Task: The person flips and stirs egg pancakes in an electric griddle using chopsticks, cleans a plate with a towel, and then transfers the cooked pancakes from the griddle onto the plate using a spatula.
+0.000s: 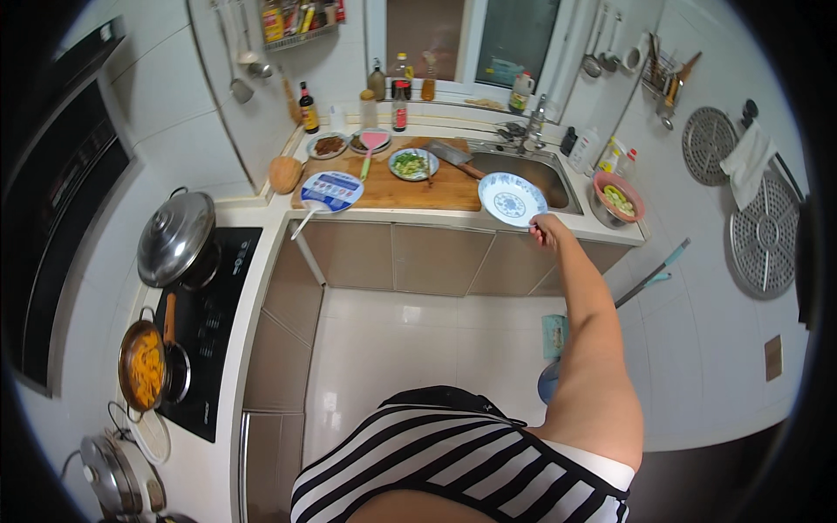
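My right hand (548,231) grips the rim of a blue-and-white patterned plate (512,199), which is above the front edge of the counter beside the sink (556,180). No food shows on this plate. My left hand is out of view. To the left of the plate, a cleaver (448,153) with a wooden handle lies on the wooden cutting board (392,191). A plate of chopped green food (410,165) sits on the board. A hand fan (331,191) lies at the board's left end, near a pink fly swatter (374,140) with a green handle.
On the left, a cooktop (225,287) holds a lidded wok (176,238) and a pan of orange food pieces (146,369). Bottles stand along the back, including a dark sauce bottle (308,110). A pink bowl of cut green pieces (618,196) stands right of the sink.
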`<state>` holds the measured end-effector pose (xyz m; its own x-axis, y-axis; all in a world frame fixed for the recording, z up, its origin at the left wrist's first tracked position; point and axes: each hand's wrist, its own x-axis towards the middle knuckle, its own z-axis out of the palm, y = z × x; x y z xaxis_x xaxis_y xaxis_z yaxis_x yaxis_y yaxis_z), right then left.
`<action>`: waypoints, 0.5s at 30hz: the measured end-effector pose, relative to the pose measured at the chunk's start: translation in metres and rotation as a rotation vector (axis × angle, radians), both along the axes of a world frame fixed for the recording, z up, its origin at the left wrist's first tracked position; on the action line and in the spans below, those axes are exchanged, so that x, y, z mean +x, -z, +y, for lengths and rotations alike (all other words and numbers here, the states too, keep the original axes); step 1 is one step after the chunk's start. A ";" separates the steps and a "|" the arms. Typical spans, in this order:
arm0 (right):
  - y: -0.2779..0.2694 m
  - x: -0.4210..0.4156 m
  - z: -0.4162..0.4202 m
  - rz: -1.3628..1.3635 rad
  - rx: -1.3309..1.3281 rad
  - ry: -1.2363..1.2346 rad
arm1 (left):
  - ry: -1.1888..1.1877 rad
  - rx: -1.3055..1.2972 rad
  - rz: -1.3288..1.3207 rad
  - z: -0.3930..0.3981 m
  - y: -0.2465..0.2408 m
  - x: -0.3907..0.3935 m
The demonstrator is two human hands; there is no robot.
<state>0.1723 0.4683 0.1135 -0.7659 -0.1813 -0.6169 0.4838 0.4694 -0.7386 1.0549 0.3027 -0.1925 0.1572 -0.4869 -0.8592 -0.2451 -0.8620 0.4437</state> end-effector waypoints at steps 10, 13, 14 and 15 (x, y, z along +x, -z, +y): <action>0.282 0.148 0.156 -0.393 0.212 0.012 | 0.254 -0.057 -0.034 -0.019 -0.018 -0.025; 0.338 0.213 0.243 -0.240 0.261 -0.303 | 0.294 -0.113 -0.017 -0.011 -0.007 -0.018; 0.348 0.226 0.277 -0.153 0.306 -0.468 | 0.328 -0.128 -0.015 -0.011 0.000 -0.024; 0.357 0.223 0.312 -0.066 0.378 -0.671 | 0.326 -0.112 -0.010 0.007 0.013 -0.027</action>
<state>0.3948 0.7804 -0.2432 -0.5257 -0.3618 -0.7699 0.0441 0.8922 -0.4494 1.0274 0.3101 -0.2056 -0.0143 -0.6042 -0.7967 -0.5041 -0.6838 0.5276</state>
